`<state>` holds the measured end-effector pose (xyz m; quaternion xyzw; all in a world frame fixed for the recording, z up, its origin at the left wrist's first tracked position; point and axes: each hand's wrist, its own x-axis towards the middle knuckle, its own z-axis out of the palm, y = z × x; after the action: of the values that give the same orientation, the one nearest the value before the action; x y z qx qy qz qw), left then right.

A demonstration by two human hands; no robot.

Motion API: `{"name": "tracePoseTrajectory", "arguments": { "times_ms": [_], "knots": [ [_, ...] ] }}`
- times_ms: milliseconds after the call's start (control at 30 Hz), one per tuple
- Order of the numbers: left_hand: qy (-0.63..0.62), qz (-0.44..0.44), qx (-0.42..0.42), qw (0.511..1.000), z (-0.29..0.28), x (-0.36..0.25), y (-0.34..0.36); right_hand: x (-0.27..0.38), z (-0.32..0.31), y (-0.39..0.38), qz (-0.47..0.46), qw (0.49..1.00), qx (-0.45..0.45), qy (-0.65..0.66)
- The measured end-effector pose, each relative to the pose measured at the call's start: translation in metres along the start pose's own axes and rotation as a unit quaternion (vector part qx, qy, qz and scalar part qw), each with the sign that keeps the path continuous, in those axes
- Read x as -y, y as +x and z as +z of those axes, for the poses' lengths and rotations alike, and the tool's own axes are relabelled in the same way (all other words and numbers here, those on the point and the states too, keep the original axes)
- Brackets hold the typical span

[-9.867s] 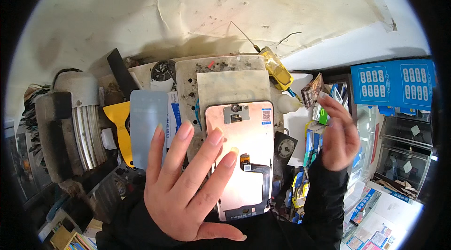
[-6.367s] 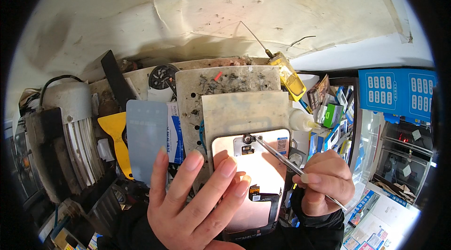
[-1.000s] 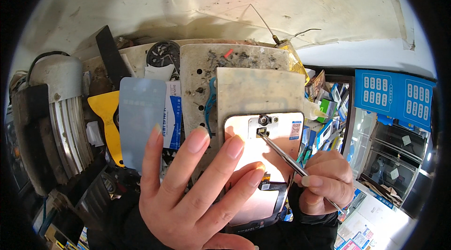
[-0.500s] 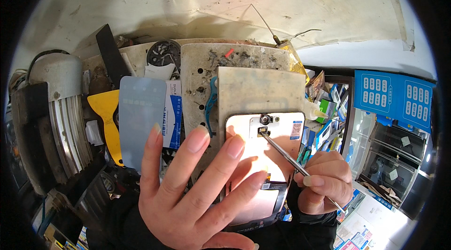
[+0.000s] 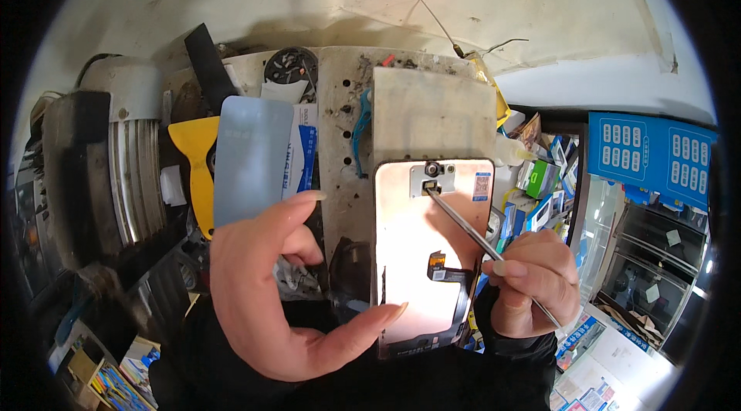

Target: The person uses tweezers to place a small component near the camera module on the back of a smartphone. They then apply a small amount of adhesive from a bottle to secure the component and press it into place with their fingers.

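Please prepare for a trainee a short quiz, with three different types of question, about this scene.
1. Which hand holds the slim metal tool over the pinkish panel?
2. True or false: the tool's tip is at the panel's lower end.
3. What colour is the waisted flat piece left of the grey sheet? a) red b) yellow c) green

Key: 1. The right hand. 2. False; it is near the upper end. 3. b.

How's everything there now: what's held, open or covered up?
Pinkish phone panel: brightly lit
Left hand: open, thumb over the panel
Metal tool: held slanting, tip near the panel's top
Right hand: shut around the tool
Yellow scraper: partly covered
Gray sheet: lying over the scraper
Blue-and-white pack: partly covered
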<state>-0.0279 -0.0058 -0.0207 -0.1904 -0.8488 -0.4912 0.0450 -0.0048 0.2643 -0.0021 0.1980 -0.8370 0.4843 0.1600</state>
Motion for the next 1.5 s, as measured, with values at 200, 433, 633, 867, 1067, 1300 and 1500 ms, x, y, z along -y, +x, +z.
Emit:
{"name": "tracePoseTrajectory", "arguments": {
  "times_ms": [200, 433, 633, 867, 1067, 1300, 1500],
  "knots": [
    [-0.091, -0.143, 0.056, 0.984, 0.004, -0.008, -0.004, 0.008, 0.001, 0.001, -0.014, 1.0, 0.018, -0.021],
    [-0.173, -0.169, 0.094, 0.966, 0.003, -0.017, 0.0, 0.009, 0.002, 0.001, -0.019, 1.0, 0.018, -0.007],
    [-0.215, -0.17, 0.094, 0.957, 0.003, -0.021, 0.001, 0.013, -0.002, -0.006, 0.003, 1.0, -0.006, 0.01],
    [-0.212, -0.211, 0.108, 0.948, -0.01, -0.027, 0.001, 0.014, -0.005, -0.013, 0.04, 0.994, -0.092, 0.037],
    [-0.262, -0.228, 0.051, 0.936, -0.015, -0.033, 0.002, 0.018, -0.005, -0.022, 0.069, 0.977, -0.178, 0.094],
    [-0.381, -0.267, -0.046, 0.884, -0.027, -0.04, -0.002, 0.03, -0.014, -0.032, 0.082, 0.919, -0.252, 0.292],
    [-0.439, -0.272, -0.138, 0.845, -0.044, -0.035, -0.03, 0.06, -0.029, -0.062, 0.223, 0.907, -0.209, 0.289]
  ]
}}
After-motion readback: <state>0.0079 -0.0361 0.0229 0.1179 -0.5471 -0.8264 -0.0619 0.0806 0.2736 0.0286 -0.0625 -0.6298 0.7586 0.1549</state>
